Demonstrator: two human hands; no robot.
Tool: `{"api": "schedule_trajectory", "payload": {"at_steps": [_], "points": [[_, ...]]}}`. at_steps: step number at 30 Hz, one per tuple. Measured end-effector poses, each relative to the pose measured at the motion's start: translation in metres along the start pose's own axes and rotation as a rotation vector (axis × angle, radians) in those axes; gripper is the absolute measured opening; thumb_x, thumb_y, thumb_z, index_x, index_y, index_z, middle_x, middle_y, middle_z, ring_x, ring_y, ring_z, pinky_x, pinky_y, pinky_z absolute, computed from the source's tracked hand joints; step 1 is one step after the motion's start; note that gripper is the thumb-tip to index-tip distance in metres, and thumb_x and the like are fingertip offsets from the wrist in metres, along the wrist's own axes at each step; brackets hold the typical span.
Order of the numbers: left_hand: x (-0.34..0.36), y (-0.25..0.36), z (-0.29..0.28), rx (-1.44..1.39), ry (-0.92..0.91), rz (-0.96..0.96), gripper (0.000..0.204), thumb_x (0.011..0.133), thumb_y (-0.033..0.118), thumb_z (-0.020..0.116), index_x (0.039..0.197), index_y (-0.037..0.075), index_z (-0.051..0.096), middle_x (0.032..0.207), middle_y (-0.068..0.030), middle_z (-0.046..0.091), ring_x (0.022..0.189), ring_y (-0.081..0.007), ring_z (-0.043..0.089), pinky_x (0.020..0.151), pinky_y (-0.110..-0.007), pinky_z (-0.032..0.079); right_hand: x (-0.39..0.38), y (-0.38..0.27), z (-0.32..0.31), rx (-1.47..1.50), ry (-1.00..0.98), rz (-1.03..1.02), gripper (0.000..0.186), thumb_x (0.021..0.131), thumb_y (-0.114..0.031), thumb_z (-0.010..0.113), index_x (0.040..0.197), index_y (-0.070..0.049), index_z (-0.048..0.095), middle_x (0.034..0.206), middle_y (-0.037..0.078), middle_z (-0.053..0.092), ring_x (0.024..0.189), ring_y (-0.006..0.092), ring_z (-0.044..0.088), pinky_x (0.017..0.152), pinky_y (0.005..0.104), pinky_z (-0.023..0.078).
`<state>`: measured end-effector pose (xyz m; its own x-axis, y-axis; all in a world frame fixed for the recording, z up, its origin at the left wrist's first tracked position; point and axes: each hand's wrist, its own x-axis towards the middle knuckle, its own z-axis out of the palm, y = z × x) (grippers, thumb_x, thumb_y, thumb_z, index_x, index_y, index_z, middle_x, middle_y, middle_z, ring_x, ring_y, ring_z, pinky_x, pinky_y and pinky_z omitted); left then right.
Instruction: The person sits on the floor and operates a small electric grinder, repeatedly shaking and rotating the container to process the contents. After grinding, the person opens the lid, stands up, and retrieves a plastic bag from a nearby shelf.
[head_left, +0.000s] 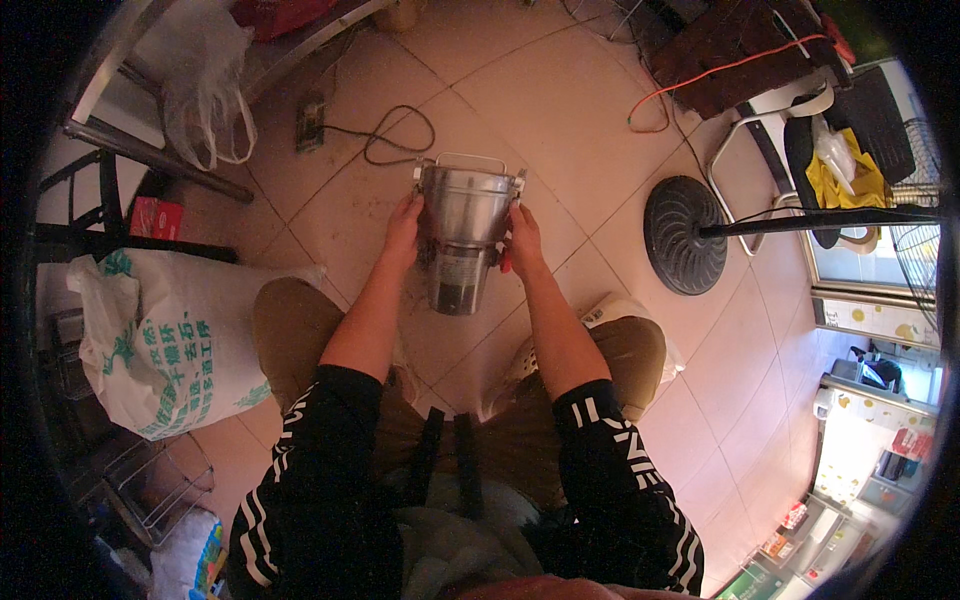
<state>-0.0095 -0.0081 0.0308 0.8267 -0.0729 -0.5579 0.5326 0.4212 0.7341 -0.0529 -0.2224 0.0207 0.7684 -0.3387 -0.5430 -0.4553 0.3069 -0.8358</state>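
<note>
Between my two hands is a shiny stainless-steel electric grinder [464,235], with a wire handle at its far end, clamp latches on its sides and a narrower base with a label. My left hand [402,232] grips its left side just below the latch. My right hand [522,240] closes round the right side, beside a small red part [505,262]. Fingers of both hands are partly hidden behind the body. A dark power cord [385,140] loops on the tiles from behind the grinder toward a power strip [310,122].
A white woven sack [180,340] with green print stands at my left, near a small red box [157,217]. To the right are a round black stand base [684,235] and a metal-framed chair [735,165]. A clear plastic bag [205,100] hangs at the far left.
</note>
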Motion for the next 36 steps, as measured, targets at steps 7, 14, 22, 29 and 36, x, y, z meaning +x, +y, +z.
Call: {"api": "schedule_trajectory", "payload": {"at_steps": [7,14,22,29,36], "points": [[0.010,-0.008,-0.003,-0.014,0.051,0.013,0.038,0.096,0.024,0.053,0.125,0.000,0.053,0.116,-0.0082,0.060,0.102,-0.0198,0.056,0.088,-0.032,0.045,0.003,-0.001,0.001,0.040,-0.062,0.013,0.052,0.092,-0.044,0.055,0.128,-0.007,0.048,0.102,0.005,0.052,0.086,0.0169,0.048,0.072,0.0391,0.043],[0.021,-0.015,-0.008,-0.079,0.001,0.023,0.038,0.096,0.021,0.051,0.128,0.000,0.051,0.117,-0.0077,0.060,0.106,-0.0202,0.055,0.090,-0.032,0.044,0.003,0.000,0.003,0.078,-0.007,0.059,0.050,0.092,-0.044,0.055,0.127,-0.009,0.048,0.104,0.002,0.051,0.097,0.0172,0.047,0.081,0.0424,0.041],[0.024,-0.021,-0.021,-0.202,-0.044,0.050,0.034,0.096,0.024,0.050,0.121,0.002,0.056,0.110,-0.0077,0.061,0.100,-0.0209,0.057,0.086,-0.036,0.045,-0.014,-0.010,0.000,0.135,-0.044,0.058,0.058,0.090,-0.029,0.056,0.139,-0.006,0.038,0.122,0.014,0.055,0.098,0.0265,0.054,0.086,0.0386,0.045],[0.005,-0.014,-0.033,-0.098,0.042,-0.027,0.027,0.096,0.027,0.050,0.111,0.006,0.060,0.101,-0.0055,0.063,0.090,-0.0214,0.060,0.075,-0.038,0.049,-0.035,-0.005,-0.019,0.034,-0.052,-0.183,0.040,0.091,-0.016,0.050,0.130,-0.004,0.048,0.106,0.009,0.061,0.088,0.0195,0.060,0.071,0.0344,0.050],[-0.035,0.001,-0.047,0.048,-0.076,0.084,0.027,0.097,0.029,0.048,0.105,0.006,0.059,0.093,-0.0060,0.062,0.080,-0.0184,0.060,0.066,-0.033,0.048,-0.069,-0.010,-0.053,-0.074,-0.333,-0.129,0.034,0.095,-0.018,0.044,0.123,-0.001,0.050,0.096,0.012,0.063,0.077,0.0209,0.062,0.070,0.0354,0.051]]}}
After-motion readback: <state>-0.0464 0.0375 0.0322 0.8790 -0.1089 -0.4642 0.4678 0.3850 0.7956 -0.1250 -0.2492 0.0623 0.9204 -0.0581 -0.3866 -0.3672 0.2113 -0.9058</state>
